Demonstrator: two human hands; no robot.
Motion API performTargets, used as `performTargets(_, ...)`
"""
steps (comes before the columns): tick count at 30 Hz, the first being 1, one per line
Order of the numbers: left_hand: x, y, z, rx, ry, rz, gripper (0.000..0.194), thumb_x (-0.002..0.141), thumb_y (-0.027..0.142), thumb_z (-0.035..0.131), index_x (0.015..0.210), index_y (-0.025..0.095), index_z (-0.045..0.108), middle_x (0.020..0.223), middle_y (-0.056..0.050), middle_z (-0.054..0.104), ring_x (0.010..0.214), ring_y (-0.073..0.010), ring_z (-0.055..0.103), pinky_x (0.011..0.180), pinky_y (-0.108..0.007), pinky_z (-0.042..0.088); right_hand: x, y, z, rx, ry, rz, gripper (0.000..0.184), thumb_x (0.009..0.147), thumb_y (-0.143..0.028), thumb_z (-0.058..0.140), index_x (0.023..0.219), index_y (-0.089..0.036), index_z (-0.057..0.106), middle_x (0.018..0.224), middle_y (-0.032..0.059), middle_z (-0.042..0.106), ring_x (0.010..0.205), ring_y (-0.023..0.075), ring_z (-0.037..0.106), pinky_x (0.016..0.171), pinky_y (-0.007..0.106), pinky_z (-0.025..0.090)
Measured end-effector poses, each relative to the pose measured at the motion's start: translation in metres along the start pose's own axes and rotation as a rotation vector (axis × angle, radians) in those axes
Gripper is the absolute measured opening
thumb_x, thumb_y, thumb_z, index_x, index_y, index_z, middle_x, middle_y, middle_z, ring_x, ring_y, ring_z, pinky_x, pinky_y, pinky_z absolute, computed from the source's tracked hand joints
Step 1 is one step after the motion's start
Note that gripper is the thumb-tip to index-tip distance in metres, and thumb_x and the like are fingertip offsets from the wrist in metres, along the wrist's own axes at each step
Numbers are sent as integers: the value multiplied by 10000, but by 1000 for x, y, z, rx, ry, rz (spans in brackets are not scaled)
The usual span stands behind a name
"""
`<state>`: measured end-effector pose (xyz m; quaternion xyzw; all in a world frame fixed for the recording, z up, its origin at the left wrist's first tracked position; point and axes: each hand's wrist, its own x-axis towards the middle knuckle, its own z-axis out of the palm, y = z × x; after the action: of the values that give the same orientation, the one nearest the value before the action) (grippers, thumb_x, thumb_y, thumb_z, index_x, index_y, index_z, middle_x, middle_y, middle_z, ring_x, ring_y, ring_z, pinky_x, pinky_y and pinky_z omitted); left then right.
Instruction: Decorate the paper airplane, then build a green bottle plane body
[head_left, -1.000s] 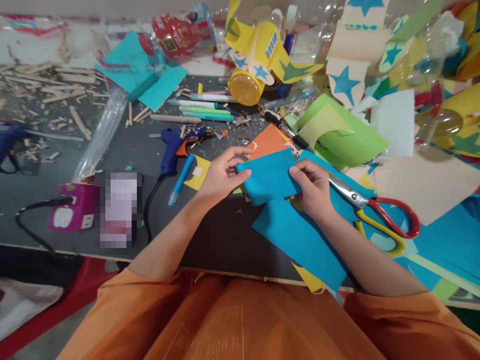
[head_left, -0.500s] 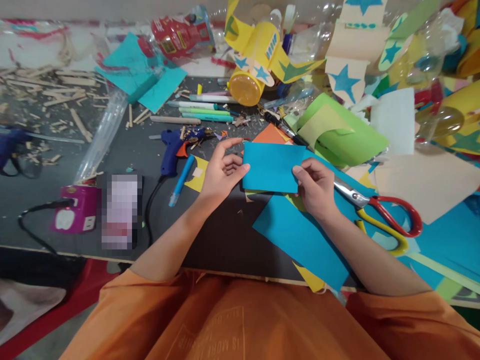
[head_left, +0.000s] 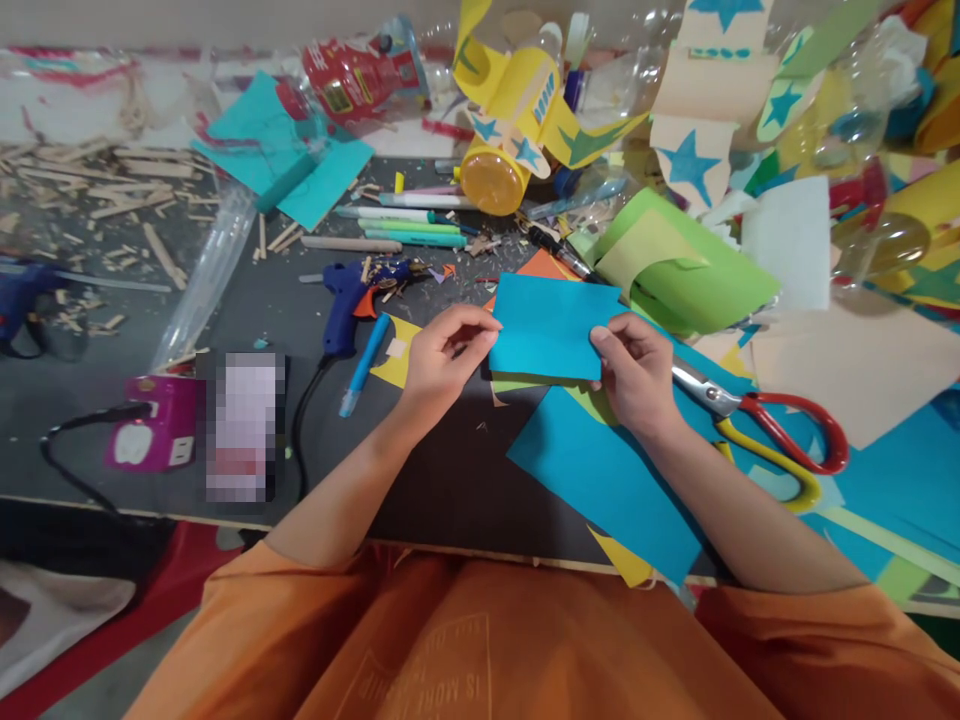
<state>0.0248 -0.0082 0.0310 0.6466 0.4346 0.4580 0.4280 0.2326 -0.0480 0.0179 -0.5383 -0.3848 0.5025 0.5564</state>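
A small rectangular piece of blue paper (head_left: pixel 551 325) is held up between my two hands above the table. My right hand (head_left: pixel 639 372) grips its right edge, thumb on top and fingers curled behind. At the left edge, the thumb and index fingertips of my left hand (head_left: pixel 450 360) pinch together on the paper's border. Below lies a larger blue sheet (head_left: pixel 607 480), partly covered by my right forearm. Scissors (head_left: pixel 720 398) with one red and one yellow handle rest beside my right wrist. A blue marker (head_left: pixel 365 365) and a yellow paper scrap (head_left: pixel 397 350) lie left of my left hand.
A blue glue gun (head_left: pixel 346 300) lies at the left, its cable running past a phone (head_left: pixel 244 425) and a purple power adapter (head_left: pixel 154 425). Markers (head_left: pixel 412 228), wood sticks (head_left: pixel 112 180), a yellow bottle rocket (head_left: pixel 510 120) and a rolled green paper (head_left: pixel 690 260) crowd the back.
My left index finger, stretched out before, has come down to meet the thumb at the paper's left edge. The small blue paper has shifted slightly up and right and tilted a little.
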Motion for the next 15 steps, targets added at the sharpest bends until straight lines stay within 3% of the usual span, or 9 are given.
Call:
performTargets(7, 2, 2, -4, 48, -43, -110, 152, 833, 321, 671, 864, 190, 743, 889, -44, 737, 722, -125, 636, 624, -235, 508, 0, 2, -1, -21, 6, -1, 438, 714, -598, 764, 671, -245, 509, 443, -105, 416, 319, 75, 397, 326, 230, 337)
performTargets(15, 1, -8, -7, 1, -102, -27, 289, 862, 340, 668, 1122, 225, 723, 1162, -79, 687, 735, -103, 611, 660, -237, 530, -1, 0, 0, 7, 28, 9, 441, 686, -596, 783, 658, -242, 521, 440, -105, 403, 311, 70, 377, 295, 220, 334)
